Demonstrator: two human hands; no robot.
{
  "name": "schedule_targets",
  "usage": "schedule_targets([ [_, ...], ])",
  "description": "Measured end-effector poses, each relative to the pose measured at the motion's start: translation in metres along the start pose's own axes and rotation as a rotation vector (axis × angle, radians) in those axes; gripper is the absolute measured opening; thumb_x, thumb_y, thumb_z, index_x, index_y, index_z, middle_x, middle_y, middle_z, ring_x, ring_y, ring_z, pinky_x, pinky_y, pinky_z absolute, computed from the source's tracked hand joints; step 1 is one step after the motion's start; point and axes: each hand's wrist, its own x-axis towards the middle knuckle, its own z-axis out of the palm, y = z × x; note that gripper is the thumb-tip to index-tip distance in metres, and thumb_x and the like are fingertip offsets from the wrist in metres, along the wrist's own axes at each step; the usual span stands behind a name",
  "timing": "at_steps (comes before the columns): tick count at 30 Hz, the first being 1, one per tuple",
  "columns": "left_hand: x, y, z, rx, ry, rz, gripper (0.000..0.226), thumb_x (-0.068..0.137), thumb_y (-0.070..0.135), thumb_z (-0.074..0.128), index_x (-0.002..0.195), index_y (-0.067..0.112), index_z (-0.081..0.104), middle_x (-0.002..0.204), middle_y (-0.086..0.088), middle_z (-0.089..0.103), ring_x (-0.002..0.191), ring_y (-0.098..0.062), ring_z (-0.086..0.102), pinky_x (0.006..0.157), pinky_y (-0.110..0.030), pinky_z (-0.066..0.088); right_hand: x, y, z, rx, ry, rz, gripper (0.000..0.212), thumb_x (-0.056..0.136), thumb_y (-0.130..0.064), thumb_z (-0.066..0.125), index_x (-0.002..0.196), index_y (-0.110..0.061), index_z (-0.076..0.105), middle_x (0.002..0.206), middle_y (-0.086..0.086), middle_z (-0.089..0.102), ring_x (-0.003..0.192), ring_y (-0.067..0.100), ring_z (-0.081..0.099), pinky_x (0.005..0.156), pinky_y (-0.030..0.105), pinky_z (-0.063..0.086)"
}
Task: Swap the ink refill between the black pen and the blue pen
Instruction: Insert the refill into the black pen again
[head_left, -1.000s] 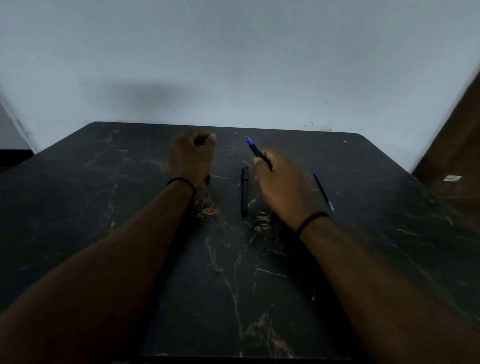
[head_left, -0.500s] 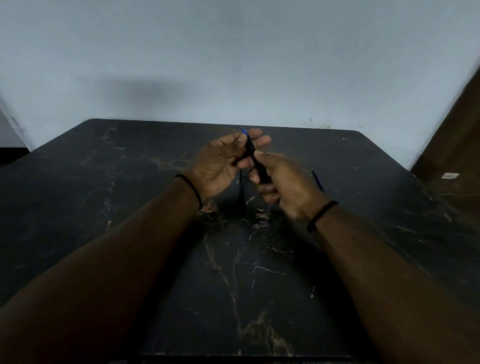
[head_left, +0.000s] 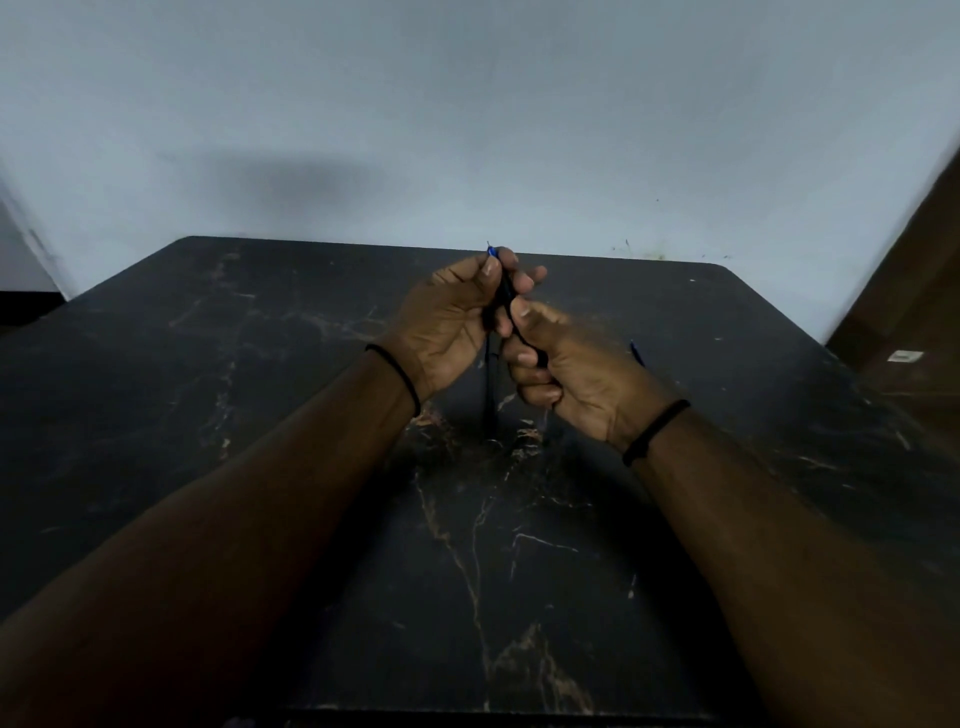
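Observation:
Both hands hold the blue pen (head_left: 503, 283), a dark barrel with a blue tip pointing up and away, above the middle of the table. My left hand (head_left: 452, 322) pinches its upper end near the blue tip. My right hand (head_left: 566, 364) grips the lower part of the barrel. Below the hands the black pen (head_left: 490, 395) lies flat on the table, running toward me. A thin blue refill (head_left: 637, 353) rests on the table just right of my right hand, mostly hidden by it.
The table (head_left: 260, 415) is black marble with pale veins; its far edge meets a grey wall. A brown wooden surface (head_left: 914, 291) with a small white tag stands at the right.
My left hand came over from the left and took the tip end of the blue pen. Both hands rose off the table with it and closed tighter on it.

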Motion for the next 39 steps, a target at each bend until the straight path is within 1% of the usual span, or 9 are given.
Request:
schedule_targets([
  [10,0.001,-0.001,0.002,0.044,0.057,0.042,0.024,0.102,0.005,0.037,0.089,0.008,0.057,0.069,0.0,0.067,0.093,-0.014,0.069,0.046,-0.018,0.042,0.0,0.003,0.007,-0.215,0.116,-0.114,0.033,0.108,-0.033,0.035,0.083,-0.017,0.05,0.06,-0.002,0.032,0.041,0.003,0.021,0.039,0.017,0.017],
  [13,0.002,-0.003,-0.001,0.067,0.074,0.043,0.021,0.101,0.006,0.041,0.092,0.008,0.061,0.076,-0.002,0.072,0.096,-0.026,0.061,0.049,-0.019,0.04,0.002,0.005,0.007,-0.225,0.157,-0.11,0.034,0.107,-0.035,0.038,0.1,-0.011,0.061,0.06,-0.003,0.042,0.043,0.005,0.027,0.04,0.019,0.02],
  [16,0.002,-0.003,-0.004,0.069,0.083,0.017,0.021,0.101,0.01,0.044,0.1,0.008,0.064,0.091,-0.007,0.075,0.09,-0.032,0.052,0.054,-0.03,0.044,0.004,0.005,0.002,-0.192,0.218,-0.078,0.039,0.107,-0.034,0.04,0.114,-0.005,0.064,0.063,-0.005,0.054,0.048,0.006,0.036,0.04,0.02,0.025],
  [19,0.003,-0.002,-0.007,0.056,0.093,0.015,0.022,0.101,0.009,0.042,0.107,0.006,0.063,0.095,-0.006,0.077,0.091,-0.017,0.071,0.061,-0.024,0.051,0.004,0.004,-0.002,-0.148,0.224,-0.05,0.032,0.105,-0.028,0.044,0.105,-0.008,0.069,0.065,-0.004,0.057,0.05,0.007,0.041,0.039,0.019,0.031],
  [24,0.003,-0.005,-0.011,0.026,0.059,0.02,0.023,0.102,0.007,0.041,0.107,0.005,0.064,0.098,-0.007,0.076,0.099,-0.016,0.071,0.078,-0.027,0.057,0.003,0.006,-0.001,-0.102,0.258,-0.061,0.006,0.096,-0.016,0.063,0.09,-0.016,0.064,0.071,-0.002,0.061,0.056,0.008,0.049,0.041,0.018,0.04],
  [26,0.003,-0.005,-0.011,0.002,0.049,0.019,0.022,0.101,0.007,0.043,0.108,0.002,0.063,0.1,-0.01,0.075,0.1,-0.018,0.071,0.081,-0.029,0.057,0.004,0.007,-0.001,-0.086,0.271,-0.065,0.008,0.092,-0.013,0.068,0.095,-0.017,0.061,0.076,-0.001,0.063,0.059,0.007,0.053,0.043,0.019,0.042],
  [30,0.004,-0.004,-0.013,0.022,0.069,0.017,0.022,0.101,0.008,0.044,0.108,0.004,0.064,0.099,-0.009,0.076,0.097,-0.019,0.07,0.081,-0.028,0.057,0.004,0.006,-0.001,-0.049,0.266,-0.018,0.018,0.098,-0.035,0.06,0.097,-0.018,0.066,0.083,0.003,0.071,0.058,0.007,0.056,0.046,0.021,0.044],
  [34,0.004,-0.005,-0.015,0.05,0.093,0.0,0.023,0.101,0.011,0.043,0.107,0.006,0.064,0.1,-0.009,0.075,0.091,-0.024,0.066,0.064,-0.028,0.054,0.003,0.006,-0.001,-0.141,0.25,-0.012,0.026,0.101,-0.033,0.054,0.089,-0.019,0.072,0.076,-0.004,0.072,0.058,0.004,0.056,0.045,0.018,0.042],
  [39,0.004,-0.006,-0.014,0.033,0.057,0.018,0.023,0.101,0.008,0.042,0.108,0.003,0.063,0.098,-0.009,0.076,0.101,-0.017,0.07,0.085,-0.029,0.057,0.003,0.008,-0.002,-0.132,0.267,-0.05,0.008,0.092,-0.021,0.07,0.091,-0.02,0.061,0.077,-0.002,0.069,0.06,0.006,0.057,0.043,0.019,0.041],
])
